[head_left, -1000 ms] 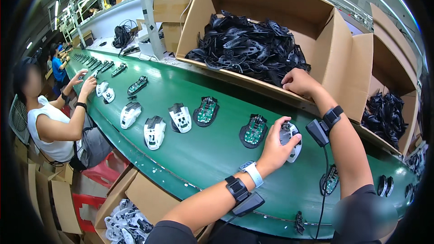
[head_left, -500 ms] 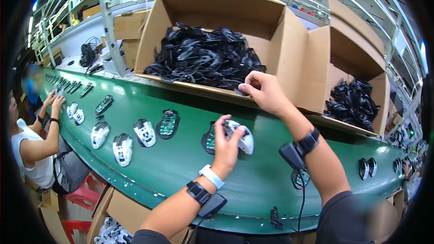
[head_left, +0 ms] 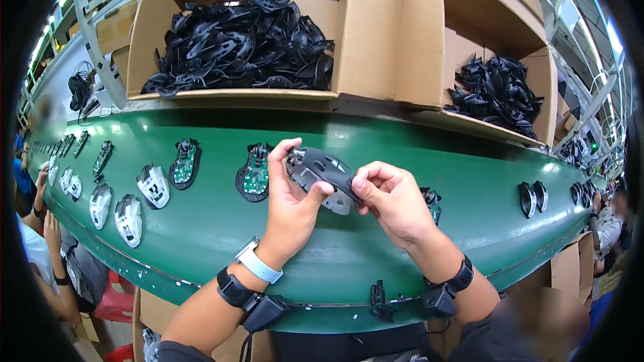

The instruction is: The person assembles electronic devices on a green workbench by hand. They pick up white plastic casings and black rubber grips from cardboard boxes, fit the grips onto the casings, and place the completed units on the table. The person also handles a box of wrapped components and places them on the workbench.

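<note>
My left hand (head_left: 290,196) and my right hand (head_left: 391,200) together hold a computer mouse body (head_left: 323,171) with a black top shell over a pale base, just above the green conveyor belt (head_left: 221,228). Left thumb and fingers wrap its left end. Right fingertips pinch its right edge. Both wrists wear black bands; the left also has a white one. Next to my left hand a black mouse base with a green circuit board (head_left: 253,171) lies on the belt. A second such base (head_left: 184,163) lies further left.
Behind the belt stand an open cardboard box of black plastic shells (head_left: 241,43) and another such box (head_left: 496,90) to the right. White mouse bodies (head_left: 153,186) line the belt at left, black parts (head_left: 533,196) at right. A person's arm (head_left: 50,241) shows at left.
The right hand came down from the large box and joined the left hand on the mouse. The mouse was lifted off the belt and now carries a black top shell.
</note>
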Demonstrator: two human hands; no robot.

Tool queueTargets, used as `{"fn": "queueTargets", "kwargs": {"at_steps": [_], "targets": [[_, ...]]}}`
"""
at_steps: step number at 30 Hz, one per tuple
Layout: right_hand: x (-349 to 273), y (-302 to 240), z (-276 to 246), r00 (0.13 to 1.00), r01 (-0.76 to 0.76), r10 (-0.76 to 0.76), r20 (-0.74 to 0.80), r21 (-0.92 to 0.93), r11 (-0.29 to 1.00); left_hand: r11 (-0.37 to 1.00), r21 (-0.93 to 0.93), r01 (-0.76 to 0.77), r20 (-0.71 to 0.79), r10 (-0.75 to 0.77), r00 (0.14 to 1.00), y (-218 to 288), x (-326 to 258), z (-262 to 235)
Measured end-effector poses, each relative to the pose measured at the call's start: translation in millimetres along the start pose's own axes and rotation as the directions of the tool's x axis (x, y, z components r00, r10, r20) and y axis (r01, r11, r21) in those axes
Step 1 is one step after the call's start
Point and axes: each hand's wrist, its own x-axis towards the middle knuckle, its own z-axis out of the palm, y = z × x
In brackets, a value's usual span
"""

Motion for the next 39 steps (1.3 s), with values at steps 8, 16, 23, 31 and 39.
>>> {"fn": "queueTargets", "kwargs": {"at_steps": [8,16,23,31,39], "targets": [[4,5,-9,0.986,-0.161,0.161,0.038,0.003,0.987,0.995,0.090,0.039,-0.008,-0.038,0.999,7,-4,4],[6,9,-11,0.946,-0.318,0.293,0.138,0.228,0.920,0.912,0.409,-0.021,-0.129,0.081,0.988,2,-5,2],[7,7,-5,0.935,-0.355,0.345,0.086,0.276,0.893,0.925,0.377,0.034,-0.156,0.028,0.987,6,-5,5],[4,10,5,0.971,-0.240,0.239,-0.019,-0.080,0.968,0.972,0.224,0.078,-0.242,-0.022,0.970,5,-5,6],[1,21,22,0.984,-0.084,0.098,0.148,-0.102,0.991,0.983,-0.158,0.096,-0.025,-0.101,0.995,13,-7,0]]}}
